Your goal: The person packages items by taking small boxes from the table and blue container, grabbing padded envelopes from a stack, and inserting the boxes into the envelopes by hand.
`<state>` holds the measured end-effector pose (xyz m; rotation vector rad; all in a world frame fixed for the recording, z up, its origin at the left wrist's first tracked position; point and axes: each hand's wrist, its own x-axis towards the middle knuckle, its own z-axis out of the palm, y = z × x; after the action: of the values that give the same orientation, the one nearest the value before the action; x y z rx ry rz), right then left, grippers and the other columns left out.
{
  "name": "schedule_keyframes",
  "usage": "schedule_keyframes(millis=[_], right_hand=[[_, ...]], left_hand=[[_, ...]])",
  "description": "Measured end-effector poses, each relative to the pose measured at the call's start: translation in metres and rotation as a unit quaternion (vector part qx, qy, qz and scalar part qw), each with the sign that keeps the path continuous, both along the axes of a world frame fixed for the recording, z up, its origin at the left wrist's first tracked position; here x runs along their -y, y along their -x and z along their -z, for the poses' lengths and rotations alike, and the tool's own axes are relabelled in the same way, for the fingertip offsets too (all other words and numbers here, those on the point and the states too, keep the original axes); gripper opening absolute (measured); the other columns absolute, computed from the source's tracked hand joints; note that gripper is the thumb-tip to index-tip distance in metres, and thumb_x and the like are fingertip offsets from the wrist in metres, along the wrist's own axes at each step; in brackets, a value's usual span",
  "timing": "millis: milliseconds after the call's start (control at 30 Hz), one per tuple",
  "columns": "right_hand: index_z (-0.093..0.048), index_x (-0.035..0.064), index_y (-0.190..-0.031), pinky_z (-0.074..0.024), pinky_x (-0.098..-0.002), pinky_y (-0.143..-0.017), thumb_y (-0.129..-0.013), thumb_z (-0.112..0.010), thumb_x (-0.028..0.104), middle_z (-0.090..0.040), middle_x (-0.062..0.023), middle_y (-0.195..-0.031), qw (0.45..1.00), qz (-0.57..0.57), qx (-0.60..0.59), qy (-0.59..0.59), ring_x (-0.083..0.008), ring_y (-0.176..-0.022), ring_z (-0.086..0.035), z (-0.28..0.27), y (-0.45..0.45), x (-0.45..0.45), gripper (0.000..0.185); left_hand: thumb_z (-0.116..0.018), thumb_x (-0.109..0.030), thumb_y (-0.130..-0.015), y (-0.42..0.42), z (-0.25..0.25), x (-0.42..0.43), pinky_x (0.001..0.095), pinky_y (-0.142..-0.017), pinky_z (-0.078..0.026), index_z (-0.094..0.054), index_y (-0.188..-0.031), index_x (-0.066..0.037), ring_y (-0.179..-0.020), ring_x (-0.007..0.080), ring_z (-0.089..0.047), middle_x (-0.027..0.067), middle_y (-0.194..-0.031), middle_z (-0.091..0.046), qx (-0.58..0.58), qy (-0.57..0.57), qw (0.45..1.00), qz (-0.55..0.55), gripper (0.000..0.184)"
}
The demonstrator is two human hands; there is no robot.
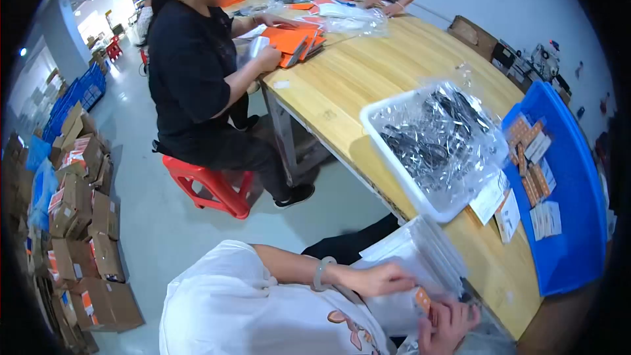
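Orange-and-white card (422, 299) is at the near edge of the table (388, 59), clamped in the right hand (450, 325); the left hand's (378, 279) grip cannot be determined. Loose pinching or snagging on clear bags (427, 253) could drop or bend it.

This was a packing workshop or factory floor. A long wooden worktable (368, 79) ran from the top centre to the lower right, with seated and standing workers around it. A white plastic tray (373, 128) of clear-bagged parts and a blue bin (572, 223) of small boxes sat at right; opened cardboard cartons (108, 302) lined the floor at left.
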<state>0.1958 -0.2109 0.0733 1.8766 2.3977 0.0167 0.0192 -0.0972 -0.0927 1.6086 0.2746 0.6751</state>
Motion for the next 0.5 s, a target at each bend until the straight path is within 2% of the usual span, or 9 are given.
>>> schedule_keyframes(millis=[33,100,133,167,200,233,267,367,500], right_hand=[[-0.061,0.0105,-0.122,-0.0402,-0.0471,-0.097,-0.095,-0.052,0.025,-0.063,-0.0099,-0.121,1.0,0.011,-0.001,0.009,-0.0266,-0.112,-0.059,0.009,0.002,0.004,0.032],[-0.058,-0.0013,-0.116,-0.0419,-0.0422,-0.09,-0.078,-0.068,0.023,-0.059,-0.0151,-0.108,0.985,-0.04,-0.167,0.007,-0.0291,-0.093,-0.056,0.051,0.0,0.016,0.046],[-0.062,0.0005,-0.105,-0.0415,-0.0423,-0.086,-0.078,-0.07,0.025,-0.061,-0.0138,-0.098,0.993,-0.074,-0.093,-0.003,-0.0287,-0.083,-0.055,0.085,-0.014,0.013,0.037],[-0.063,0.0026,-0.102,-0.0416,-0.0406,-0.084,-0.08,-0.068,0.021,-0.061,-0.011,-0.09,0.989,-0.062,-0.132,-0.025,-0.0278,-0.078,-0.055,0.09,-0.02,0.011,0.029],[-0.064,0.0046,-0.098,-0.0418,-0.0389,-0.082,-0.082,-0.066,0.018,-0.061,-0.0082,-0.082,0.983,-0.052,-0.172,-0.047,-0.0268,-0.072,-0.055,0.095,-0.027,0.008,0.021],[-0.064,0.0047,-0.1,-0.0433,-0.0364,-0.079,-0.083,-0.065,0.014,-0.062,-0.0069,-0.081,0.955,-0.003,-0.294,-0.032,-0.0267,-0.073,-0.055,0.087,-0.034,0.004,0.02],[-0.065,0.0038,-0.103,-0.0443,-0.0344,-0.074,-0.082,-0.067,0.013,-0.062,-0.0066,-0.085,0.913,0.043,-0.396,-0.088,-0.0261,-0.075,-0.055,0.09,-0.031,-0.003,0.023],[-0.064,0.0042,-0.1,-0.0442,-0.0338,-0.073,-0.079,-0.069,0.013,-0.061,-0.0059,-0.091,0.882,0.054,-0.414,-0.219,-0.0248,-0.078,-0.054,0.095,-0.011,-0.025,0.023],[-0.06,0.0052,-0.1,-0.0432,-0.0324,-0.072,-0.081,-0.066,0.009,-0.061,-0.0058,-0.091,0.854,-0.002,-0.367,-0.369,-0.0214,-0.08,-0.054,0.115,-0.011,-0.039,0.021]], left_hand=[[-0.052,-0.009,-0.094,-0.002,0.001,0.004,0.0296,-0.059,-0.037,-0.061,-0.095,0.0,-0.064,0.0158,-0.044,0.0042,-0.078,-0.058,-0.001,0.009,1.0,0.011,0.013],[-0.05,-0.007,-0.095,-0.014,-0.006,0.012,0.0267,-0.055,-0.035,-0.059,-0.087,0.0,-0.058,0.0145,-0.041,0.003,-0.068,-0.053,0.113,-0.03,0.99,-0.081,0.014],[-0.05,-0.008,-0.095,-0.019,-0.002,0.01,0.0269,-0.055,-0.036,-0.06,-0.086,-0.001,-0.06,0.0129,-0.042,0.0022,-0.068,-0.052,0.029,0.038,0.997,-0.054,0.016],[-0.051,-0.01,-0.096,-0.021,-0.016,0.02,0.027,-0.055,-0.037,-0.058,-0.083,-0.001,-0.059,0.0115,-0.041,-0.0001,-0.069,-0.051,0.046,0.057,0.992,-0.1,0.017],[-0.052,-0.01,-0.095,-0.022,-0.012,0.019,0.0273,-0.06,-0.038,-0.057,-0.082,-0.002,-0.064,0.0116,-0.042,0.0003,-0.073,-0.051,0.007,0.087,0.989,-0.121,0.015],[-0.053,-0.009,-0.093,-0.022,-0.009,0.018,0.0277,-0.065,-0.04,-0.055,-0.082,-0.003,-0.068,0.0118,-0.042,0.0007,-0.077,-0.052,-0.031,0.118,0.983,-0.14,0.013],[-0.054,-0.006,-0.092,-0.029,-0.008,0.016,0.0279,-0.066,-0.041,-0.054,-0.093,-0.004,-0.071,0.0132,-0.046,0.0012,-0.081,-0.053,-0.02,0.153,0.979,-0.134,0.003],[-0.059,-0.003,-0.088,-0.037,0.003,0.015,0.0296,-0.062,-0.043,-0.049,-0.114,-0.004,-0.07,0.0152,-0.052,0.0054,-0.084,-0.059,-0.001,-0.038,0.988,-0.15,0.027],[-0.061,-0.005,-0.087,-0.034,-0.021,0.015,0.0286,-0.058,-0.041,-0.051,-0.112,-0.003,-0.065,0.0142,-0.049,0.007,-0.086,-0.061,-0.063,-0.086,0.989,-0.103,0.026]])
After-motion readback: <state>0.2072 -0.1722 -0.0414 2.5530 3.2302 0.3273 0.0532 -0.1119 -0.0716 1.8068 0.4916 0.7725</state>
